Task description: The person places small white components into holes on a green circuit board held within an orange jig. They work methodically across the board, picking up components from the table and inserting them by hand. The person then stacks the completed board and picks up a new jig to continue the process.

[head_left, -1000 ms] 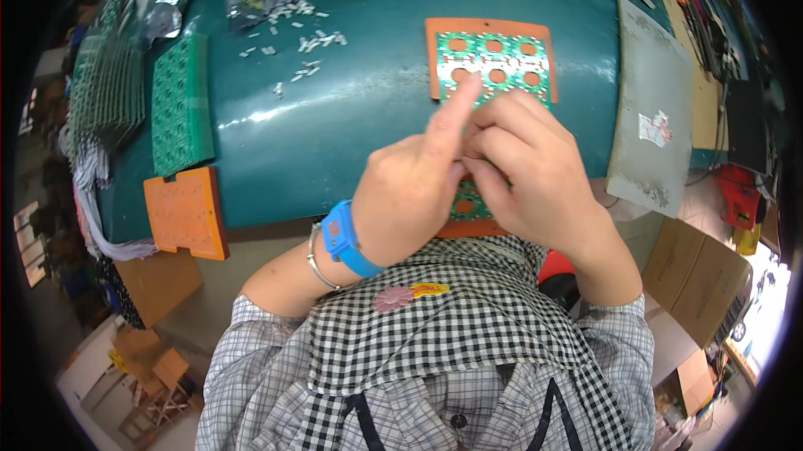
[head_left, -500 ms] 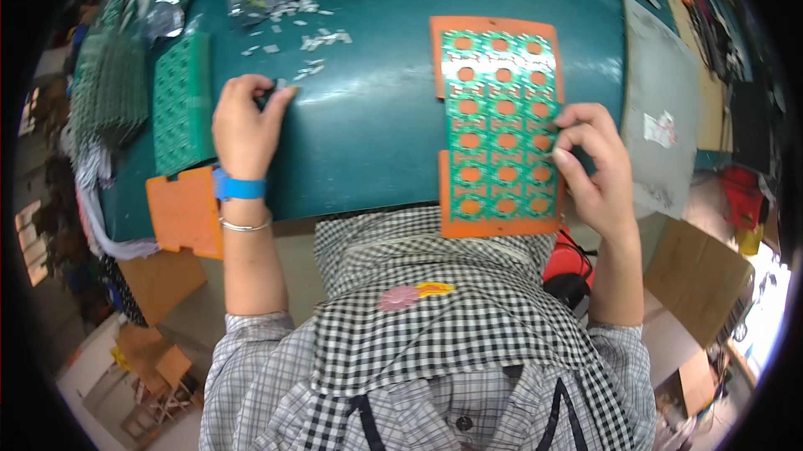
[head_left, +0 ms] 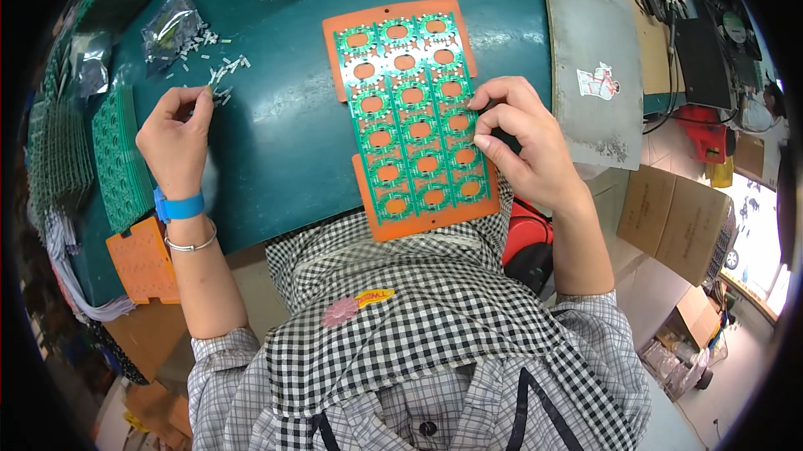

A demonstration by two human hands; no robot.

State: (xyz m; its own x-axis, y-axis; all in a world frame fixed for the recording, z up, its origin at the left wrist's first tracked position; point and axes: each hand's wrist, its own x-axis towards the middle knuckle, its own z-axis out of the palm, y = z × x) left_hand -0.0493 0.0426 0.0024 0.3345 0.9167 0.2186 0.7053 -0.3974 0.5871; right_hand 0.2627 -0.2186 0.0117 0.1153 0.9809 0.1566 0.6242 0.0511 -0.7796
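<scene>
Both hands down on the green tabletop [head_left: 276,133], 1 at loose parts, 1 at a panel.

Left hand [head_left: 176,141] curled, fingertips pinching among small white components [head_left: 219,74] just beyond it; whether 1 is actually gripped, too small to tell. Right hand [head_left: 523,146] resting on the right edge of the green circuit-board panel [head_left: 414,120] on its orange carrier [head_left: 418,221], fingers bent, pressing rather than clasping. Carrier's near edge overhanging the tabletop above the checked shirt. Clear bag [head_left: 167,24] beyond the left hand, contents blurred.
</scene>
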